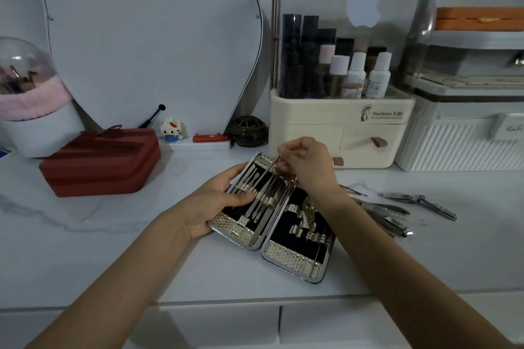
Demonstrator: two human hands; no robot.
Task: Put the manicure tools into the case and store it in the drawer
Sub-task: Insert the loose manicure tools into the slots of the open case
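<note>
While the open case (272, 218) lies near the front edge of the worktop (113, 249), I judge it stiff and slippery; my left hand (218, 204) clasps its left half, and my right hand (306, 161) pinches a thin, light metal tool (270, 168) by its top end.

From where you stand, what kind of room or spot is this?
Most likely a dressing table in a home. A mirror leans against the wall, a clear-lidded cosmetics organizer holds bottles, and a domed brush holder stands at the left on the white marble-look tabletop.
</note>
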